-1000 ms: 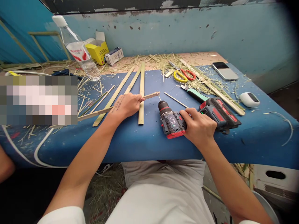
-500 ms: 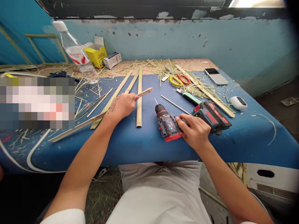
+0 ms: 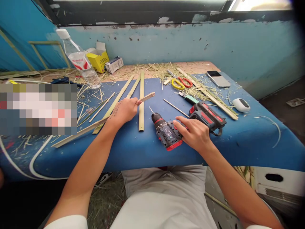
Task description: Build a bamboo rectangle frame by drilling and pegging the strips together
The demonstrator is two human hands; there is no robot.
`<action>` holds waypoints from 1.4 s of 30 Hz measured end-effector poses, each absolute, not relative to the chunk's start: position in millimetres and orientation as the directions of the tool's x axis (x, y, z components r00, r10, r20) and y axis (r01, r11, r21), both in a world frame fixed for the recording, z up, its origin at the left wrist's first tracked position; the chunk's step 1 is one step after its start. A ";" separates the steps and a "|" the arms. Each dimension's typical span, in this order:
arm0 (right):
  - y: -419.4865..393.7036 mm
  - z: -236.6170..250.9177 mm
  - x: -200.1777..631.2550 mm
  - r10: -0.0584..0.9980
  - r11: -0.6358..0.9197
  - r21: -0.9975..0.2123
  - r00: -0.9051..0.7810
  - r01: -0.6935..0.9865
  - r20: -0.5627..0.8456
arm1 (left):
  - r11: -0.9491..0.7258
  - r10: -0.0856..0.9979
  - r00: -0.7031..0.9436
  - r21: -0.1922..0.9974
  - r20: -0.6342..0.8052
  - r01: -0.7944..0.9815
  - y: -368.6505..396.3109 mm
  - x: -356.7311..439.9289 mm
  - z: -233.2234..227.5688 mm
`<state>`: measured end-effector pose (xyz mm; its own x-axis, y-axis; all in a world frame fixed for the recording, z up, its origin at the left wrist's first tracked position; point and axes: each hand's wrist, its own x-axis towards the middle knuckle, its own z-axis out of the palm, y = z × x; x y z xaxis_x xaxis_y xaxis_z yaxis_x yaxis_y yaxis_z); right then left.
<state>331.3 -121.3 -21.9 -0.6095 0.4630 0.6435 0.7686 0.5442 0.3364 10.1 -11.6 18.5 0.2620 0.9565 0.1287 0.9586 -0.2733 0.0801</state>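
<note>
My left hand point(image 3: 126, 110) is closed around a long split bamboo strip point(image 3: 81, 131), whose notched end sticks out past the thumb. Under and beyond that strip, a flat bamboo slat point(image 3: 141, 109) with a small hole near its front end lies on the blue table, along with more slats point(image 3: 119, 103) fanned to its left. My right hand point(image 3: 194, 132) grips the handle of a grey and red cordless drill point(image 3: 168, 133). Its fingers are partly stretched over the tool. The drill lies on its side, with a thin bit pointing toward the slats.
Behind the drill lie a green-handled knife point(image 3: 191, 99), a thin stick point(image 3: 175, 107) and red-and-yellow scissors point(image 3: 182, 83). A phone point(image 3: 218, 79) and a white device point(image 3: 241, 105) are at the right. A water bottle point(image 3: 82, 63) and a yellow box point(image 3: 98, 60) stand back left, amid shavings.
The drill has shifted left and turned slightly, with my right hand moving along. My right fingers have loosened and straightened somewhat. The left hand keeps the bamboo strip in place.
</note>
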 end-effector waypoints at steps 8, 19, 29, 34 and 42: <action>-126.2 -21.5 326.6 0.475 0.549 0.270 -0.562 0.791 0.677 | -0.278 0.955 0.264 0.099 0.134 0.955 -10.6 10.8 17.7; -117.3 -26.7 312.9 0.709 0.293 0.125 -0.303 0.948 0.636 | -0.320 0.940 0.317 0.004 0.131 0.948 -17.7 14.6 27.3; -122.6 -27.4 316.9 0.673 0.304 0.167 -0.336 0.938 0.659 | -0.332 0.937 0.332 -0.018 0.108 0.943 -18.4 14.0 31.7; -123.5 -28.4 318.2 0.687 0.309 0.160 -0.337 0.937 0.644 | -0.323 0.940 0.322 -0.013 0.110 0.946 -19.4 13.8 32.4; -123.3 -26.2 317.1 0.672 0.309 0.173 -0.343 0.935 0.656 | -0.334 0.937 0.330 0.013 0.115 0.943 -18.7 12.8 33.4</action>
<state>317.1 -123.3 -26.2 -0.3434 0.6723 0.6558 0.9352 0.3087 0.1732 12.8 -18.7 33.4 0.3301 0.9369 0.1147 0.9426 -0.3337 0.0132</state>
